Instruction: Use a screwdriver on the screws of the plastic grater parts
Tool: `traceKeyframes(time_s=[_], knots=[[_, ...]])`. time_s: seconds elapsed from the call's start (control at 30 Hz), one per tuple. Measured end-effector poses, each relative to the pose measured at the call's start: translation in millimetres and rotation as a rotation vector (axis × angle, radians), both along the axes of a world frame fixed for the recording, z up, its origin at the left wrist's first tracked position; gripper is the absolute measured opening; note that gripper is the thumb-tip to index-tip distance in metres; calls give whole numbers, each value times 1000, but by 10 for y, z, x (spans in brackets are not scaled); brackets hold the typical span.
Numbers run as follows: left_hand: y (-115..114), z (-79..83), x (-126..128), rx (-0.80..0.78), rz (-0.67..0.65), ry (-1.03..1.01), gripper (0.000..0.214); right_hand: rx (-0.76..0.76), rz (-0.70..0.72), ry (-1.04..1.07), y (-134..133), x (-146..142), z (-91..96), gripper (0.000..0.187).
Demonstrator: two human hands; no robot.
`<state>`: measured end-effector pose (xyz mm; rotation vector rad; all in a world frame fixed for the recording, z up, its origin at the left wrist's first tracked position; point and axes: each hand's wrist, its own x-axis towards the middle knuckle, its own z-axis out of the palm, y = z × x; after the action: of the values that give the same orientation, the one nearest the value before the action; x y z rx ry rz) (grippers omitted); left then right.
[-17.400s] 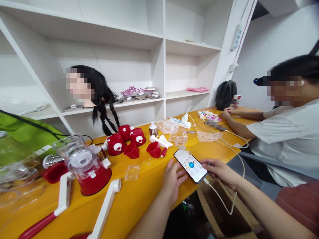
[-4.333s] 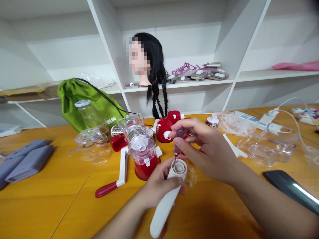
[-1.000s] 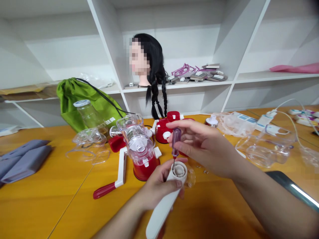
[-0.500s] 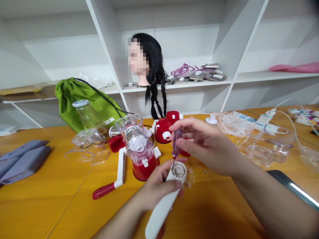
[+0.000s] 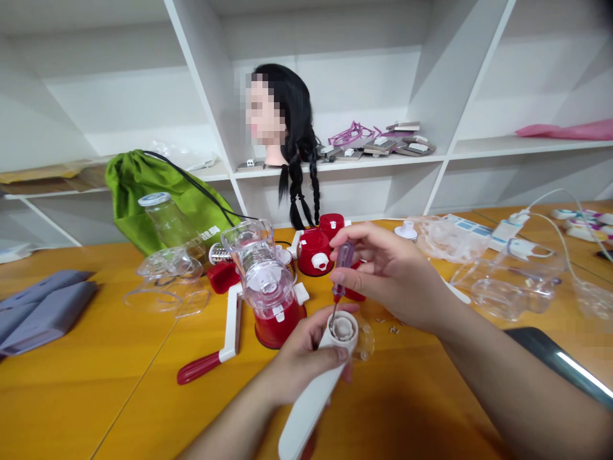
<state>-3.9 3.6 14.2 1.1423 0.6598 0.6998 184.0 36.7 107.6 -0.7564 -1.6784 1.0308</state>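
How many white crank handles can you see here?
2. One white crank handle is gripped in the left hand, its hub under the purple-handled screwdriver in the right hand; the other white crank handle lies beside the red-based food mill. More may be hidden.

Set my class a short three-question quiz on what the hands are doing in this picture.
1. Which hand holds the purple-handled screwdriver?
2. True or false: the left hand grips a white crank handle.
3. Where is the screwdriver's tip?
A) On the red base of the grater
B) At the round end of the white crank handle
C) Inside the glass jar

Key: 1. The right hand. 2. True. 3. B.
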Motion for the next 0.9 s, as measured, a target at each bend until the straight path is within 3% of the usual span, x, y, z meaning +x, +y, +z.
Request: traceKeyframes(time_s=[0.1, 0.27, 0.37, 0.57, 0.77, 0.9], knots=[[-7, 11, 11, 3, 21, -19, 67, -21, 54, 27, -3, 12, 21, 22], [-4, 26, 20, -6, 29, -29, 66, -83, 187, 42, -22, 82, 70, 33], [6, 18, 12, 0, 20, -17, 68, -39, 175, 5, -54, 76, 77, 22], [2, 7, -7, 1, 1, 28, 66, 44, 80, -64, -81, 54, 103, 21], [-9, 22, 8, 13, 9, 10, 70, 59, 168, -3, -62, 107, 117, 26], [-7, 19, 17, 3, 17, 11, 67, 23, 158, -6, -54, 76, 78, 18]])
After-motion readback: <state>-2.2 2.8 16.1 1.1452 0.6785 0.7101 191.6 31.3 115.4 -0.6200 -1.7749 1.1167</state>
